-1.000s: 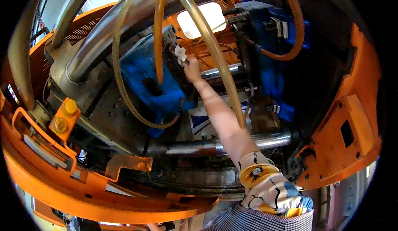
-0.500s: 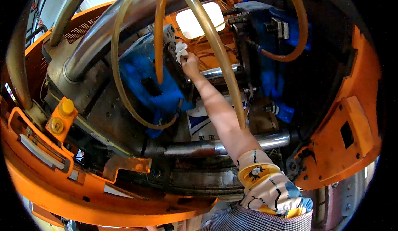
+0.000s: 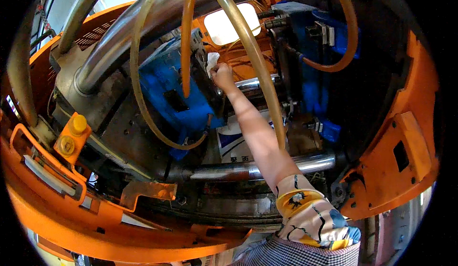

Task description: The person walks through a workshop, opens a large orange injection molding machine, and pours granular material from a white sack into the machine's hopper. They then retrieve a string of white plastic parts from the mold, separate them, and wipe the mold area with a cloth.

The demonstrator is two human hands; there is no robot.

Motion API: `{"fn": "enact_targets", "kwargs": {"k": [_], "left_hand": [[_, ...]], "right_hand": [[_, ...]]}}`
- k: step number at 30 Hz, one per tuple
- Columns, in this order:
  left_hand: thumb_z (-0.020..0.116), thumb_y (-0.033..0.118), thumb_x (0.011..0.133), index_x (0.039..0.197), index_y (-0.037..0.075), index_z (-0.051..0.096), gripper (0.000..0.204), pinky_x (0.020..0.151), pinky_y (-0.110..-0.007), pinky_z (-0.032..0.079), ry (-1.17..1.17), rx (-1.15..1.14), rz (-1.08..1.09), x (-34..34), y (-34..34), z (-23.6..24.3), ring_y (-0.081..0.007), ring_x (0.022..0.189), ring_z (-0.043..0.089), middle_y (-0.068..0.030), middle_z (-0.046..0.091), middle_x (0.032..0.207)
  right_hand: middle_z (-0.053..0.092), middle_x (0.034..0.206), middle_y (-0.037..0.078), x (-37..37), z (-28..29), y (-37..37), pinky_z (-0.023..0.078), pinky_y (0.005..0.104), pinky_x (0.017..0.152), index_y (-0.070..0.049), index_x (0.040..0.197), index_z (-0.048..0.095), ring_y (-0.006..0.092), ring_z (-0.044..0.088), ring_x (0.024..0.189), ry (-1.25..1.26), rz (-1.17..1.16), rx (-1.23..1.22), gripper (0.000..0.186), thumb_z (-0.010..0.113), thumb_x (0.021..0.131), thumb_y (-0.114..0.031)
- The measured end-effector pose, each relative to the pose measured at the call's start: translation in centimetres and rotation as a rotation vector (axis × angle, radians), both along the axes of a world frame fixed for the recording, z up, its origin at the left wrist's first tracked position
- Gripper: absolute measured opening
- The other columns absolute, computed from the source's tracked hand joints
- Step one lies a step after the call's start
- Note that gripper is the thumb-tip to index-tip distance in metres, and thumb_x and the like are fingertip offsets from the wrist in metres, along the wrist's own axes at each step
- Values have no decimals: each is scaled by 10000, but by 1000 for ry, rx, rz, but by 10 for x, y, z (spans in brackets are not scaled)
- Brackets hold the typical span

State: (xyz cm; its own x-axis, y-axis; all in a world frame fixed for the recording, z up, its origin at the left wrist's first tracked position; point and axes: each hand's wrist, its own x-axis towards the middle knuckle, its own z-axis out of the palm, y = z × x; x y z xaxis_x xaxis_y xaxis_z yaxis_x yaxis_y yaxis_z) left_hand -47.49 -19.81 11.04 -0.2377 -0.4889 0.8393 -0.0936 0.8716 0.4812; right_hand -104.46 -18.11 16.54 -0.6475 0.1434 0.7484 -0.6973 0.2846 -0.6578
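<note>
My right arm reaches far into the machine between two blue mould halves. My right hand (image 3: 222,76) is closed around a crumpled white wipe (image 3: 213,61), paper or cloth. Part of the wipe sticks up past the fingers, next to the dark inner face of the left blue mould half (image 3: 167,82). Whether the wipe presses on that face is hard to tell. Opposite, across the gap, stands the right blue mould half (image 3: 312,65). My left hand does not show clearly anywhere.
Translucent yellowish hoses (image 3: 253,51) hang in front of the arm. A shiny steel bar (image 3: 224,171) crosses below the forearm, above a white printed sack (image 3: 238,142). Orange guards (image 3: 119,237) frame the opening. A yellow push-button box (image 3: 72,136) sits at the left.
My right hand has shifted slightly right and down. The wipe shows less spread out above the fingers. The whole view has moved a little as well.
</note>
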Motion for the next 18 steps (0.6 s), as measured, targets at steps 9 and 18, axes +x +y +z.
{"fn": "enact_targets", "kwargs": {"k": [9,18], "left_hand": [[576,-71,731,1170,29,402,482,668,-307,464,692,831,-294,-20,30,29,-172,657,519,-79,536,810],[515,-112,773,1252,53,341,536,800,-357,492,298,352,-263,6,-3,-5,-165,719,578,-120,591,934]], "right_hand": [[607,734,200,-14,13,-6,462,410,676,-6,774,639,346,599,738,-97,-60,-75,165,632,675,-139],[632,759,169,16,-33,33,461,371,664,-18,796,666,302,612,724,-203,217,-351,151,655,683,-118]]}}
